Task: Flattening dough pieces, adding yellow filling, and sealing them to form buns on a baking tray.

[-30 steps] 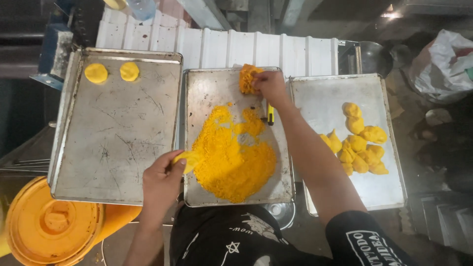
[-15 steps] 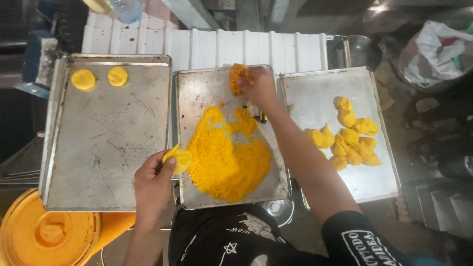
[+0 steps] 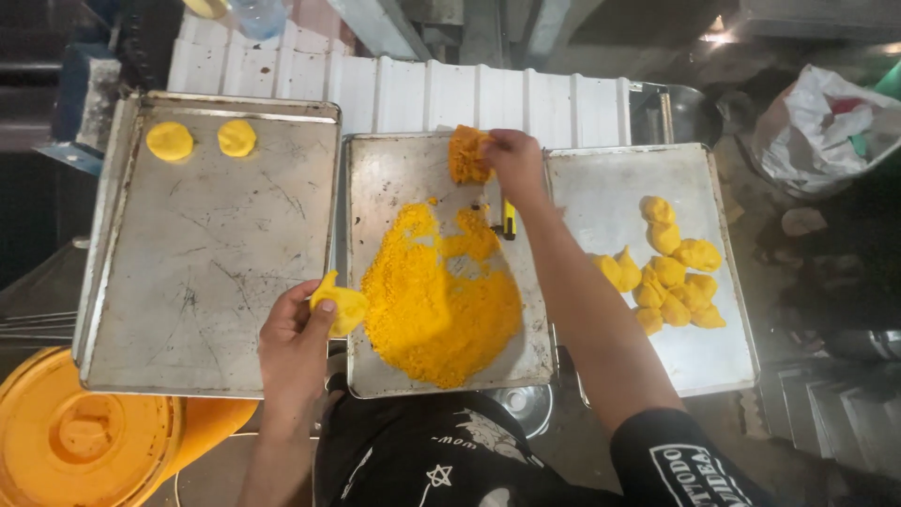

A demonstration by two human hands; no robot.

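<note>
Three metal trays side by side across the middle of the frame.

Left hand (image 3: pixel 296 343) at lower centre-left, over the seam between the left tray (image 3: pixel 202 310) and the middle tray (image 3: pixel 399 174). Fingers curled around a yellow breaded piece (image 3: pixel 340 305), thumb pressed on its near side, fingertips (image 3: pixel 319 302) wrapped behind its left edge; piece sticking out up and to the right of the grip, just beside the crumb heap.

Right hand (image 3: pixel 514 160) at upper centre, at the far edge of the middle tray. Fingers clenched on an orange clump of crumbs (image 3: pixel 466 153), clump jutting out to the left of the knuckles, thumb side hidden behind it. Just below the wrist, a small yellow-and-black tool (image 3: pixel 508 219) lying on the tray.

Broad heap of yellow crumbs (image 3: pixel 436 291) spread over the centre and lower part of the middle tray.

Upper left of the frame: two round flat yellow patties (image 3: pixel 170 141) near the far corner of the left tray, close together, apart from each other.

Right of the frame: pile of uncoated yellow lumps (image 3: pixel 671 268) on the right tray (image 3: pixel 601 188), touching one another, right forearm crossing in front of its left edge.

Lower left corner: orange bucket lid (image 3: pixel 80 441). Upper right: crumpled plastic bag (image 3: pixel 826 122).
</note>
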